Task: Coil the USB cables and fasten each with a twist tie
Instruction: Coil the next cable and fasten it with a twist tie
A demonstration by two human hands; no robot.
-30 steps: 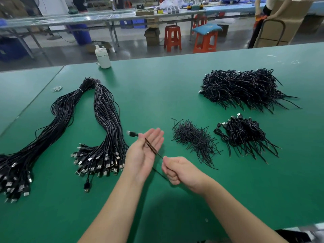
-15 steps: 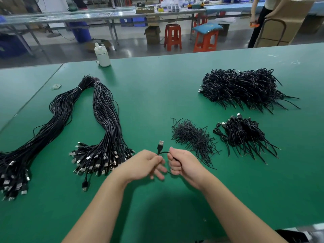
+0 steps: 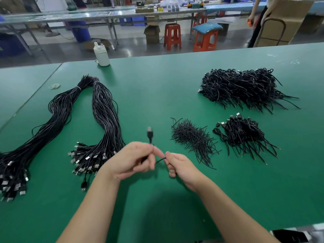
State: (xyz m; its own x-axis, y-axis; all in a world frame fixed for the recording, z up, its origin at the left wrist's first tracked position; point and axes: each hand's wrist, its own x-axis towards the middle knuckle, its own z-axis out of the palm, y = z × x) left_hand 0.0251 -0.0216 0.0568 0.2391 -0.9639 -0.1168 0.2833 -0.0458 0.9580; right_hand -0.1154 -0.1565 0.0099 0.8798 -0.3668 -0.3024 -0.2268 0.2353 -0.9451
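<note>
left hand (image 3: 130, 159) curled round USB cable (image 3: 149, 135), right of the uncoiled bundle (image 3: 103, 123) | right hand (image 3: 180, 166) pinching its strand, further right of bundle | advice: keep loops even, tension steady | unclear: coil hidden in blurred fingers; twist ties (image 3: 192, 137) untouched

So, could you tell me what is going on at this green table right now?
A person is coiling a black USB cable above the green table. The left hand grips the coil, plug sticking up, and the right hand pinches the cable's other end. Uncoiled cable bundles lie to the left, loose twist ties to the right, and two piles of finished cables beyond them.
</note>
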